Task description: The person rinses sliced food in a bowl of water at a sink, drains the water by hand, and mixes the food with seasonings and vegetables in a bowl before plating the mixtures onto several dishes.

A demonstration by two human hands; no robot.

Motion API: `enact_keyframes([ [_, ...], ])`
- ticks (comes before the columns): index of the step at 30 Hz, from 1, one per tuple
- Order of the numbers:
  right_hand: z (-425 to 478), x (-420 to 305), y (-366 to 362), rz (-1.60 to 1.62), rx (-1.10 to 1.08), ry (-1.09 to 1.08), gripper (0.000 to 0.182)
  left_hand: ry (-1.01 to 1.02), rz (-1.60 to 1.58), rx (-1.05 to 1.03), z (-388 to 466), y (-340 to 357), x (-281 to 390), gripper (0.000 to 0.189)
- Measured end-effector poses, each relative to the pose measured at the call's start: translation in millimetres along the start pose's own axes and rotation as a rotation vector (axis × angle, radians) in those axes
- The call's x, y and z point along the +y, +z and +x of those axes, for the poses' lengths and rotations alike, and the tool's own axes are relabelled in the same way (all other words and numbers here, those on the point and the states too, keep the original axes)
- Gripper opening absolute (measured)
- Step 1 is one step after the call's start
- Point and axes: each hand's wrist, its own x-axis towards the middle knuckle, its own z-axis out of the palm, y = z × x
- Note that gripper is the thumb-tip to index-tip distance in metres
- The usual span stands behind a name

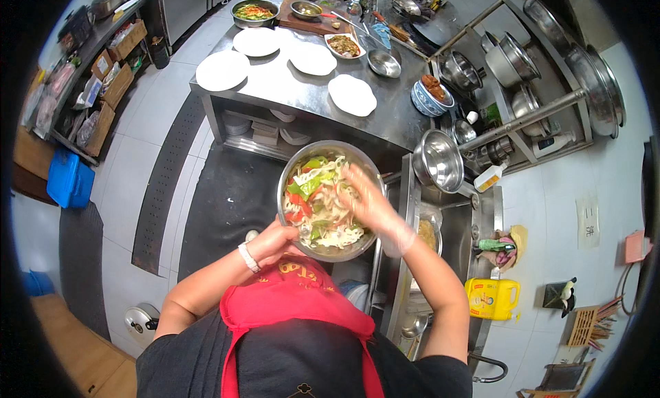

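Note:
My left hand (280,241) grips the near-left rim of a round stainless steel mixing bowl (375,176), holding it in front of my red apron (299,305). Inside lies a mix of green pepper pieces (309,186), red pepper pieces (299,204) and pale slices (337,237), some of which look like lotus root with holes. My right hand (367,202), in a clear plastic glove, reaches into the bowl from the right. Its fingers are blurred and touch the food; whether they hold any is unclear.
Ahead stands a steel table (268,96) with several white plates (312,58), a dish of cooked food (344,45) and a ladle (384,62). To the right are a sink (456,233), a leaning steel basin (439,160) and a yellow jug (490,299). A rack (546,106) holds pots.

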Motion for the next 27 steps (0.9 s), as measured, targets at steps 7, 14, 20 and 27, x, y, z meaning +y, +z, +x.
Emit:
enact_keyframes([
  [7, 130, -46, 5, 0.641, -0.581, -0.037, 0.047, -0.069, 0.001, 0.069, 23, -26, 74, 0.049],
  [14, 137, -21, 5, -0.455, -0.180, -0.494, 0.092, 0.036, -0.139, 0.135, 47, -52, 106, 0.049],
  [20, 218, 34, -7, -0.245, -0.091, -0.366, 0.079, 0.155, 0.080, 0.156, 106, -34, 138, 0.055],
  [27, 296, 104, -1, 0.537, -0.128, -0.160, 0.055, 0.126, 0.097, 0.356, 197, -28, 163, 0.056],
])
